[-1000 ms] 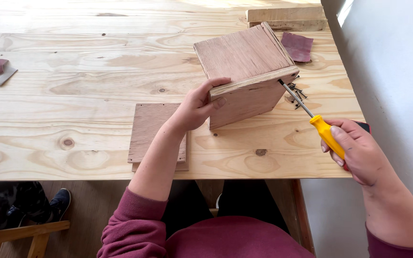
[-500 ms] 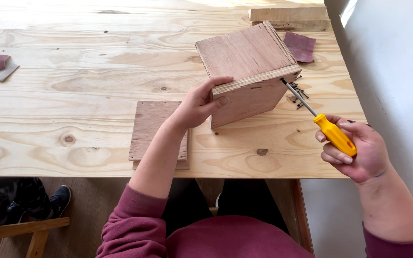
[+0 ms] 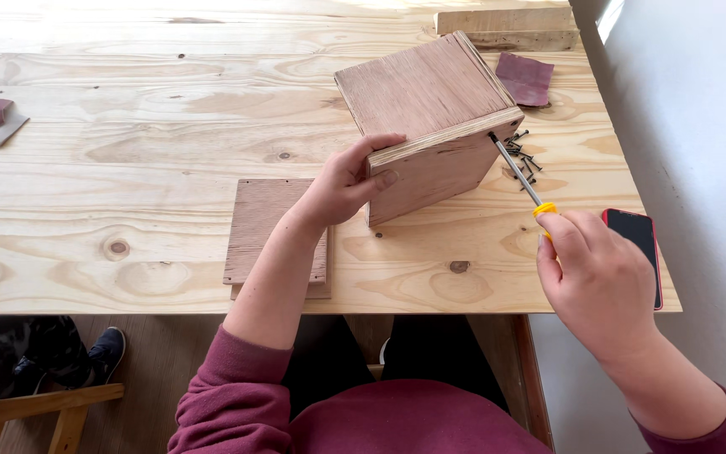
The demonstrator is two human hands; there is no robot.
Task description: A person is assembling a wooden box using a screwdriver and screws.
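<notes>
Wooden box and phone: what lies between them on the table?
In the head view, loose dark screws and the screwdriver shaft lie between the wooden box and the phone; right hand grips the yellow handle.

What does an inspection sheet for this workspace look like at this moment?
Surface: pale plywood table, knots visible.
Job's things: wooden box tilted on table; screwdriver tip at its right edge.
Clutter: loose screws, sandpaper pieces, flat wooden panels, phone, wood block.
Grippers: left hand grips box corner; right hand holds screwdriver handle.
Cables: nothing seen.
Surroundings: white wall at right, wooden chair, a shoe under the table.
</notes>
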